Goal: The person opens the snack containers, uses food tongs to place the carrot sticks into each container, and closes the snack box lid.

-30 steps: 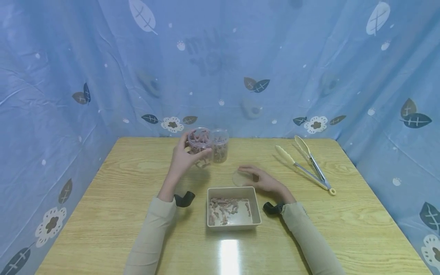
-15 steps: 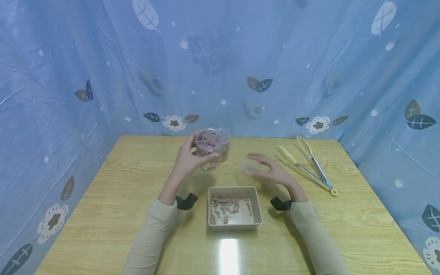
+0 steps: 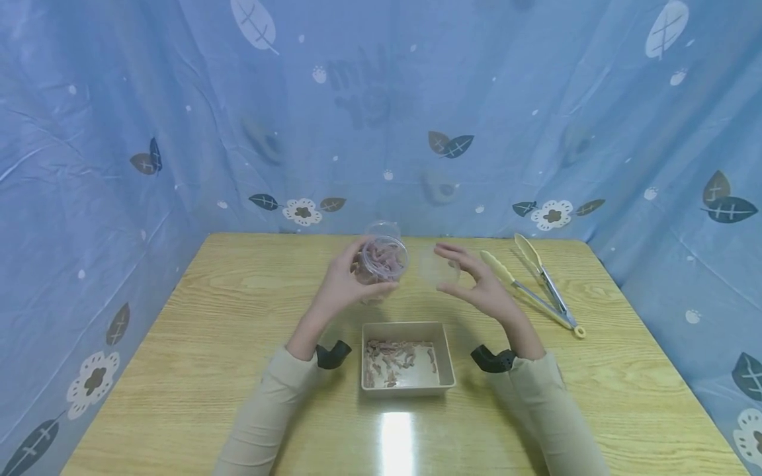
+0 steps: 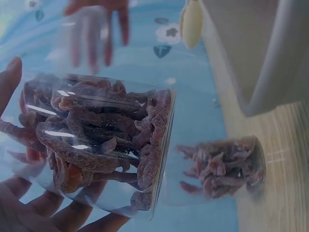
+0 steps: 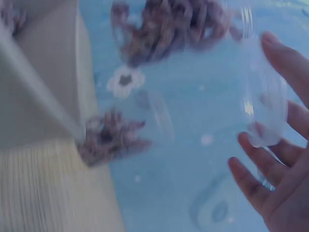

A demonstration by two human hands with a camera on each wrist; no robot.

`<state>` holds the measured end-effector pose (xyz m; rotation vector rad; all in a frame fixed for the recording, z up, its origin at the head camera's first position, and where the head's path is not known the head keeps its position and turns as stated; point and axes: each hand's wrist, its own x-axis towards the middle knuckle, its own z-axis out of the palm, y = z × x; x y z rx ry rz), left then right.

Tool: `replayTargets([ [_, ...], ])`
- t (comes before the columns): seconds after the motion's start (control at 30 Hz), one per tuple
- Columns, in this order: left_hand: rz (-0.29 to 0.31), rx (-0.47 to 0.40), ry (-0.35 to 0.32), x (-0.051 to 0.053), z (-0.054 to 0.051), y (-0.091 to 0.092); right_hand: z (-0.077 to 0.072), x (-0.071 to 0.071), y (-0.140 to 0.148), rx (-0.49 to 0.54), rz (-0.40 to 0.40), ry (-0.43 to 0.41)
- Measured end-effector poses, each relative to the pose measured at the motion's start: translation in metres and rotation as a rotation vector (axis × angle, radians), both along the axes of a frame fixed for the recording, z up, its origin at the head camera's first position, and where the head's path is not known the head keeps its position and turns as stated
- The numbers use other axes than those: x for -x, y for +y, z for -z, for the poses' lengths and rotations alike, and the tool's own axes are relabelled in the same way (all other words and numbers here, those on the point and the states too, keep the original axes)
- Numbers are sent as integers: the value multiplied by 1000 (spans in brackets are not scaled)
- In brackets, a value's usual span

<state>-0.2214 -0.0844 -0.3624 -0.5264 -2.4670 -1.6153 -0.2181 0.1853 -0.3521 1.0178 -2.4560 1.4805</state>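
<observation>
My left hand [image 3: 345, 283] grips a clear plastic jar [image 4: 104, 130] filled with brownish dried meat strips, its open mouth showing the strips in the head view. The left wrist view has fingers and thumb around the jar's side, above the table. Between the fingertips and thumb of my right hand [image 3: 483, 284] is a translucent round lid [image 5: 263, 92], held by its rim to the right of the jar, apart from it. Behind the held jar stands a second clear jar [image 4: 224, 169] of similar strips, mostly hidden in the head view.
A beige rectangular box [image 3: 407, 392] with several loose strips inside stands on the wooden table [image 3: 196, 344] in front of both hands. Yellow-tipped tongs [image 3: 546, 291] lie spread at the right. Blue patterned curtains [image 3: 506, 99] surround the table.
The jar in my left hand has moved right, in front of the other jar, and its mouth now tilts toward me. My right hand has lifted the lid up from behind the box.
</observation>
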Motion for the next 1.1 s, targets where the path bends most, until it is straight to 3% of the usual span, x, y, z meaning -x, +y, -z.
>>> replayTargets([
  [0.23, 50, 59, 51, -7, 3, 12, -8, -11, -15, 213, -44, 43],
  [0.6, 55, 130, 108, -11, 9, 23, -16, -28, -37, 108, -2, 160],
  [0.97, 109, 118, 120, -14, 8, 27, -19, -37, -51, 138, 27, 169],
  [1.1, 99, 121, 127, -16, 5, 26, -18, -38, -54, 148, 49, 165],
])
